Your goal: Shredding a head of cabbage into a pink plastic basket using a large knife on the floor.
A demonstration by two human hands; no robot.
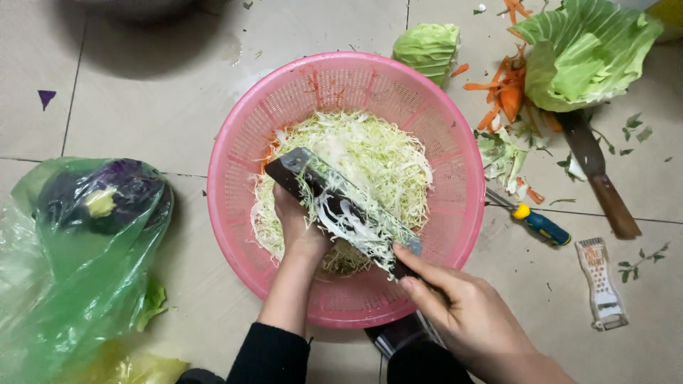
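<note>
Two hands are busy over a pink plastic colander [235, 206] sitting on the tiled floor [142, 114], seen from the head camera. It holds a big heap of shredded cabbage [377, 156], pale green and white. A long dark slicer board [341, 210] lies tilted across the heap, strands of cabbage stuck all over it. The left hand [299, 227] is under the board's far-left end, fingers wrapped around it from below. The right hand [455, 299] grips the near-right end, index finger laid along the edge.

Left of the colander there's a green plastic bag [64, 284] with a purple cabbage [107, 192] inside it. On the far right, a cabbage wedge [427, 46] lies just beyond the rim, and a bigger cut cabbage [583, 50] sits by some carrot peels [505, 92]. A wooden-handled knife [597, 178] lies near those, plus a peeler [537, 222] with a blue and yellow handle and a small white grater [601, 284] nearer on the right.
</note>
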